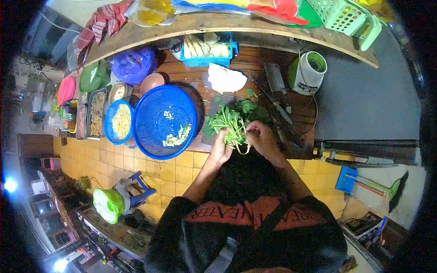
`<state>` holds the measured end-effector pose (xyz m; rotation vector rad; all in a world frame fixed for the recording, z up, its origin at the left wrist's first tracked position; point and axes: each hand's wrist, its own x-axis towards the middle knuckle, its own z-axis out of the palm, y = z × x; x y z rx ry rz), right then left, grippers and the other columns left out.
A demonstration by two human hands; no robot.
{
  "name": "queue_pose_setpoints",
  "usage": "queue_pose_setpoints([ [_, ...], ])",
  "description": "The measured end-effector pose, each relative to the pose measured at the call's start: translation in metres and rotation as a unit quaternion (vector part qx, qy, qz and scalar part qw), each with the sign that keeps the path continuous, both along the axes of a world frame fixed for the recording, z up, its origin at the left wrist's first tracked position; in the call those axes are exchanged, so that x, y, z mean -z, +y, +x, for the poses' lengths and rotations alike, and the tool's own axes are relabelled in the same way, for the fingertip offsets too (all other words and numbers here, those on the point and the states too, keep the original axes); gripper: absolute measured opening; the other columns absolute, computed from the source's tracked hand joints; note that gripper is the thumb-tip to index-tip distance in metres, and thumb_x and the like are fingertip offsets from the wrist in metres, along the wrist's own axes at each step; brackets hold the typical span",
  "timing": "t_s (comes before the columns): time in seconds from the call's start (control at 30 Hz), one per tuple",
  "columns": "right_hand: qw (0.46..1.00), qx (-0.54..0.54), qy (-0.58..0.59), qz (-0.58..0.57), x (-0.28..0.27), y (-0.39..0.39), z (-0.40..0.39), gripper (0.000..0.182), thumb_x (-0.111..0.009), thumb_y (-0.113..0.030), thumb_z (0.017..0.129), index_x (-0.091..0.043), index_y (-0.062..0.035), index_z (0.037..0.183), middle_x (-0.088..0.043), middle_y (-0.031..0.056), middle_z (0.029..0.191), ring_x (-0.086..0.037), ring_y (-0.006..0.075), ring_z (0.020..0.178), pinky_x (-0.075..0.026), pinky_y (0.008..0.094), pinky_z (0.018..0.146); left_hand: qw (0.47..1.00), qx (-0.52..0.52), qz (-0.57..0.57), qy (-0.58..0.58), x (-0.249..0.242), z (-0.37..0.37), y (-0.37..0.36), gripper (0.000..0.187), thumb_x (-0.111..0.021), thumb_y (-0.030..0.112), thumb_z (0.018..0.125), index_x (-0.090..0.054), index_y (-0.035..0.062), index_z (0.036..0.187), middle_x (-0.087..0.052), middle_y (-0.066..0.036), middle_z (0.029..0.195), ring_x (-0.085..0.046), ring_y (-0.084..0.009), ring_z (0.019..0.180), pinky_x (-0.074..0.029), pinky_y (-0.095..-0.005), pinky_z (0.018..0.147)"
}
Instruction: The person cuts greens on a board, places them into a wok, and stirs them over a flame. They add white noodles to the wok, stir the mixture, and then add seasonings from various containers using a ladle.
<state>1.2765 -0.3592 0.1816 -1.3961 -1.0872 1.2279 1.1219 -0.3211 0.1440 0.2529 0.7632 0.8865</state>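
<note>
A bunch of leafy greens (230, 122) is held over the front edge of the wooden counter. My left hand (221, 148) is closed around the lower left side of its stems. At the right side of the bunch, my right hand (261, 136) has its fingers bent together by a pale, looped strip (246, 149); whether it grips the strip is hard to tell. Dark leaves lie behind the bunch. To the left stands a large blue basket (193, 107) with chopped pale green pieces inside.
Knives (274, 79) lie right of the greens, near a white and green appliance (309, 70). Behind the greens is a white piece (226, 78), with a blue basket of vegetables (207, 61) beyond. A small blue basket of noodles (121, 122) stands left. A shelf (218, 23) spans the back.
</note>
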Motion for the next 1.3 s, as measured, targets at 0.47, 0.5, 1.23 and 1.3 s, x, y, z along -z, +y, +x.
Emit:
queue_pose_setpoints([
  [0.47, 0.994, 0.019, -0.109, -0.002, -0.015, -0.017, 0.009, 0.012, -0.056, -0.011, 0.081, -0.051, -0.0034, 0.088, -0.054, 0.0049, 0.073, -0.055, 0.0116, 0.066, -0.045, 0.0267, 0.060, 0.980, -0.009, -0.091, -0.178, 0.022, 0.000, 0.013, 0.038, -0.059, 0.029, 0.077, -0.052, 0.0047, 0.105, -0.058, -0.012, 0.100, -0.057, -0.0261, 0.088, -0.046, -0.0437, 0.085],
  [0.5, 0.998, 0.015, -0.053, 0.017, -0.015, -0.019, 0.007, 0.009, -0.055, -0.009, 0.083, -0.049, -0.0030, 0.087, -0.053, 0.0037, 0.071, -0.052, 0.0085, 0.063, -0.043, 0.0244, 0.057, 0.978, -0.005, -0.087, -0.188, 0.020, 0.002, 0.013, 0.040, -0.061, 0.029, 0.076, -0.052, 0.0052, 0.107, -0.058, -0.012, 0.100, -0.057, -0.0261, 0.087, -0.046, -0.0437, 0.085],
  [1.23, 0.982, 0.012, 0.135, 0.135, -0.020, -0.037, 0.024, 0.005, -0.042, -0.008, 0.088, -0.044, -0.0041, 0.090, -0.048, 0.0062, 0.072, -0.041, 0.0081, 0.051, -0.034, 0.0228, 0.044, 0.965, 0.036, -0.157, -0.209, 0.027, 0.016, 0.026, 0.032, -0.061, 0.029, 0.074, -0.054, 0.0019, 0.089, -0.058, -0.013, 0.083, -0.057, -0.0259, 0.080, -0.049, -0.0377, 0.070],
  [1.3, 0.980, 0.070, 0.146, 0.117, -0.017, -0.041, 0.031, 0.005, -0.042, -0.008, 0.088, -0.044, -0.0044, 0.091, -0.047, 0.0059, 0.071, -0.040, 0.0080, 0.051, -0.034, 0.0228, 0.044, 0.959, -0.035, -0.180, -0.218, 0.025, 0.013, 0.032, 0.023, -0.061, 0.023, 0.074, -0.055, 0.0043, 0.085, -0.057, -0.012, 0.076, -0.057, -0.0241, 0.073, -0.050, -0.0314, 0.062],
])
